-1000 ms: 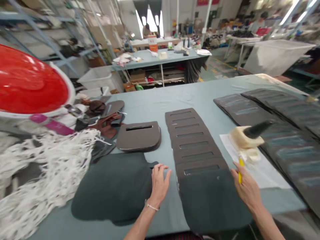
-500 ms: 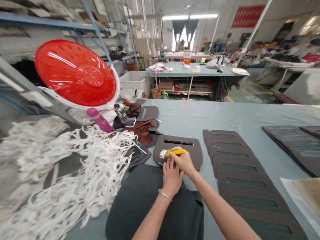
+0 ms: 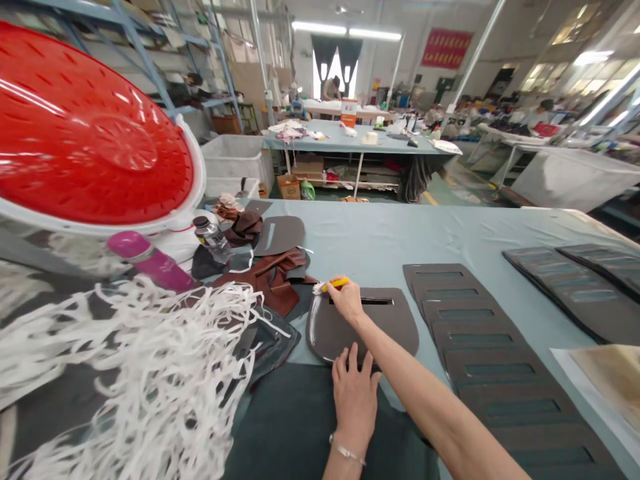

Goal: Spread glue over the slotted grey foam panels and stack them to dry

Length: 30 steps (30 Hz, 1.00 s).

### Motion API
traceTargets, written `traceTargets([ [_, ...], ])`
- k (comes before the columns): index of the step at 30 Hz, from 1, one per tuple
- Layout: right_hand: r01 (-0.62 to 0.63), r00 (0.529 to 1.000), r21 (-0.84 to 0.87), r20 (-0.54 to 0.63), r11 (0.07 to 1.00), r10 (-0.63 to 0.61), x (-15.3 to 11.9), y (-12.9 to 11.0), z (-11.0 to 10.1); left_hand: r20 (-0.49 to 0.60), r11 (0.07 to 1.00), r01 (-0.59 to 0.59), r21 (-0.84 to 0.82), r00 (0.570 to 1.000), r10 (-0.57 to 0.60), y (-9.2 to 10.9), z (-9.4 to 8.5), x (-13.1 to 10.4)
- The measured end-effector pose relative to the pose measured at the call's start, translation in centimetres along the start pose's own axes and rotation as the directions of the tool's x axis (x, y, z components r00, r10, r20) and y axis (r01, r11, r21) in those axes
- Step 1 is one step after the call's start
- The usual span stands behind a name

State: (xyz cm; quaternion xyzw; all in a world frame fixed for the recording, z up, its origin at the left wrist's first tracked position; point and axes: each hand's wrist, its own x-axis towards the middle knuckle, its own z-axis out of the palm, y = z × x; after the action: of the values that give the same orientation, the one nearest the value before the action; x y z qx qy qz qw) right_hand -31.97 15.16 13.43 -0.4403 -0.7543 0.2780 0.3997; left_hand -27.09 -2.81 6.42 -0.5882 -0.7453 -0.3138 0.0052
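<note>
My right hand (image 3: 346, 300) is closed around the yellow handle of a small brush (image 3: 338, 283) with white bristles. The bristles are at the far left corner of a dark grey rounded panel (image 3: 370, 330) with a long slot. A glossy wet-looking streak runs along the panel's left edge and round its near left corner. My left hand (image 3: 355, 393), a bracelet at its wrist, lies open with fingers spread, its fingertips at the panel's near edge. Beneath that hand is a dark green-black sheet (image 3: 285, 420).
Slotted panels (image 3: 480, 347) overlap in a row on the right, with more stacks (image 3: 575, 287) beyond. White strips (image 3: 165, 373) heap at left, near a magenta flask (image 3: 150, 260), a bottle (image 3: 213, 239), brown scraps (image 3: 275, 280) and a red basin (image 3: 100, 133). A person (image 3: 332, 88) stands far back.
My right hand has moved the brush from the panel's near left area to its far left corner. My left hand has drawn back toward me and spread its fingers. The view has shifted right.
</note>
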Motion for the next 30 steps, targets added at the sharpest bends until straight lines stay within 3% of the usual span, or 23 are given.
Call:
traceTargets([
  [3, -0.125, 0.981, -0.150, -0.168, 0.981, 0.099, -0.4, 3.9, -4.9, 0.019, 1.000, -0.002, -0.003, 1.000, 0.002, 0.1, 0.0, 0.1],
  [7, -0.312, 0.885, -0.271, -0.432, 0.911, 0.175, -1.4, 9.5, -13.7, 0.044, 0.999, -0.027, 0.017, 0.999, 0.026, 0.1, 0.1, 0.1],
  [9, -0.336, 0.854, -0.255, -0.488, 0.907, 0.179, -2.0, 10.7, -16.5, 0.054, 0.998, -0.051, 0.043, 0.997, 0.049, 0.1, 0.2, 0.1],
  [13, -0.332, 0.869, -0.180, -0.439, 0.926, 0.227, -4.6, 10.8, -18.3, 0.068, 0.993, -0.088, 0.083, 0.994, 0.083, 0.3, 0.2, 0.1],
  [18, -0.391, 0.857, -0.230, -0.445, 0.891, 0.261, -13.4, 9.5, -19.4, 0.071, 0.997, -0.055, 0.063, 0.996, 0.050, 0.9, 0.1, -0.2],
  [20, -0.393, 0.849, -0.246, -0.468, 0.886, 0.246, -16.7, 8.2, -19.4, 0.094, 1.000, -0.017, 0.010, 0.995, 0.016, 0.8, -0.5, 0.1],
  [22, -0.347, 0.848, -0.201, -0.483, 0.916, 0.216, -18.5, 6.2, -17.9, 0.148, 0.991, 0.046, -0.122, 0.989, -0.028, 0.0, -1.5, 1.0],
  [24, -0.240, 0.895, -0.090, -0.405, 0.966, 0.185, -19.1, 3.6, -14.5, 0.173, 0.935, 0.157, -0.318, 0.979, -0.105, -1.7, -2.9, 2.5],
  [27, -0.047, 0.987, 0.113, -0.150, 0.992, 0.064, -18.8, -0.2, -7.9, 0.145, 0.777, 0.312, -0.546, 0.949, -0.279, -5.1, -4.8, 5.0],
  [29, 0.026, 0.998, 0.182, -0.062, 0.983, -0.015, -18.7, -1.3, -4.8, 0.173, 0.749, 0.368, -0.550, 0.928, -0.329, -7.1, -5.6, 6.1],
  [30, 0.035, 0.998, 0.186, -0.051, 0.982, -0.026, -18.8, -1.2, -4.3, 0.198, 0.770, 0.381, -0.512, 0.925, -0.325, -7.8, -5.8, 6.4],
])
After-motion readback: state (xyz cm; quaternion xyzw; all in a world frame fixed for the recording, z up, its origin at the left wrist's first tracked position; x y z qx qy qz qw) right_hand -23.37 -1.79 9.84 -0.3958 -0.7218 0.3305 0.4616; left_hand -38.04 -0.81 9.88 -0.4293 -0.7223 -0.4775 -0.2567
